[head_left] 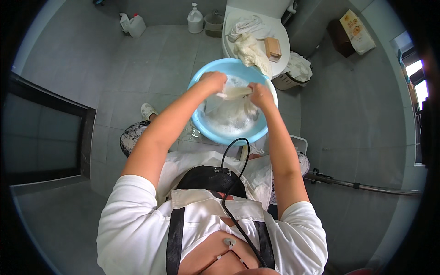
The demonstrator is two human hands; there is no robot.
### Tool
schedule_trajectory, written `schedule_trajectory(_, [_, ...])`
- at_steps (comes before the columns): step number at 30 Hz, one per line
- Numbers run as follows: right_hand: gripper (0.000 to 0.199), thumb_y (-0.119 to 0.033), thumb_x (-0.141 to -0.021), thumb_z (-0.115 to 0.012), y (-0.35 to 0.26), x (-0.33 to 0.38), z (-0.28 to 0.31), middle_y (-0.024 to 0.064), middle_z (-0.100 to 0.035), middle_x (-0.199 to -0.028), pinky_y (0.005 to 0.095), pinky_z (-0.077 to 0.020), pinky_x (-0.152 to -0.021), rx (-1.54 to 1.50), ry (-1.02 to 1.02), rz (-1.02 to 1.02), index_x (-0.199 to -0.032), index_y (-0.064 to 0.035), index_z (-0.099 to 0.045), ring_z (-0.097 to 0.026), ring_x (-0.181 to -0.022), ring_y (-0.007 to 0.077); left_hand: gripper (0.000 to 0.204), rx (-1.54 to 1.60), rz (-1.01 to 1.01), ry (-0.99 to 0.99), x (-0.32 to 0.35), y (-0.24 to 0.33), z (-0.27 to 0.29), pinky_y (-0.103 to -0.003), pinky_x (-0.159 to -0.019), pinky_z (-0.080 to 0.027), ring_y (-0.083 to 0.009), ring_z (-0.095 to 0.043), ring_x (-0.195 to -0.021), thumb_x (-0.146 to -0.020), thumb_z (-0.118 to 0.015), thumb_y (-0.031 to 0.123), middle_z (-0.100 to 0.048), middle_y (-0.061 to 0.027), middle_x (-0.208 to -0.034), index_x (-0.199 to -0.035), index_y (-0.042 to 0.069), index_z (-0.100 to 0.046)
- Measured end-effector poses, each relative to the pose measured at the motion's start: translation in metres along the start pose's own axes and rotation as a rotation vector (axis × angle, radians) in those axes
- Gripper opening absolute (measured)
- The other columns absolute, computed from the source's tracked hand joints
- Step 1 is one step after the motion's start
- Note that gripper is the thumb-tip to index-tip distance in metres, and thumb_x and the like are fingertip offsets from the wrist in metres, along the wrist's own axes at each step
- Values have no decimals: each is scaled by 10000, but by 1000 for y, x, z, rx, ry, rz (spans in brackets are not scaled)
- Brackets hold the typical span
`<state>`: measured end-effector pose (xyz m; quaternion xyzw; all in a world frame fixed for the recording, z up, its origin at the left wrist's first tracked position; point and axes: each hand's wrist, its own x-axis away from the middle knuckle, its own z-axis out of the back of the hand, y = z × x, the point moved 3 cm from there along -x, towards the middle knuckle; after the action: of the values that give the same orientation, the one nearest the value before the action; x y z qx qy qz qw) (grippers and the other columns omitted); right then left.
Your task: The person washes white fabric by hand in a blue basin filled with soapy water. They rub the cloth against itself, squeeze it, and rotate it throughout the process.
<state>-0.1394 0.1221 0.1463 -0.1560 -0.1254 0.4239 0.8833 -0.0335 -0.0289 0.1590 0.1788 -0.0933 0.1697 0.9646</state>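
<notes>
Far left, a smooth white plastic jug with a red cap stood on the matte grey tiles, and right of it a rounded white pump bottle. Your left hand was over the round, glossy blue basin, its fingers curled around one end of a thin, wet white cloth. The cloth was stretched taut between your hands above the foamy water; pale, bunched fabric lay in the suds below, though whether it was the same piece you could not tell. The step in hand looked like hand-washing; the next move seemed to call for an even grip at both ends. Your right hand grasped the other end, its fingers closed on it. Beyond, a nubbly cream cloth drooped from the toilet lid toward the basin, beside a tan, squared-off block.
</notes>
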Motion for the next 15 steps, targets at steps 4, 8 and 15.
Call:
schedule_trajectory(4, [336,-71,-610,-604,-43,12,69,170,-602,-822,370,-448,-712,-198,161,74,-944,-110,-600,-570,-826,314,174,361,-164,470,22,20,58,-330,-656,-459,-270,-587,-752,-704,-554,125,-605,-128,-772,-852,42,-589])
schedule_trajectory(8, [435,0,-563,-606,-72,17,122,156,-598,-826,320,-447,-710,-380,351,140,-987,-95,-587,-581,-789,286,116,599,-422,756,42,44,115,-263,-641,-449,-174,-574,-673,-721,-571,74,-591,-96,-710,-814,7,-567])
schedule_trajectory(15, [347,41,-598,-568,-111,47,199,84,-585,-691,263,-455,-621,-583,745,245,-931,-54,-578,-556,-629,160,80,710,-449,1170,97,74,203,-281,-574,-427,-150,-548,-622,-730,-544,66,-569,-83,-652,-777,4,-562])
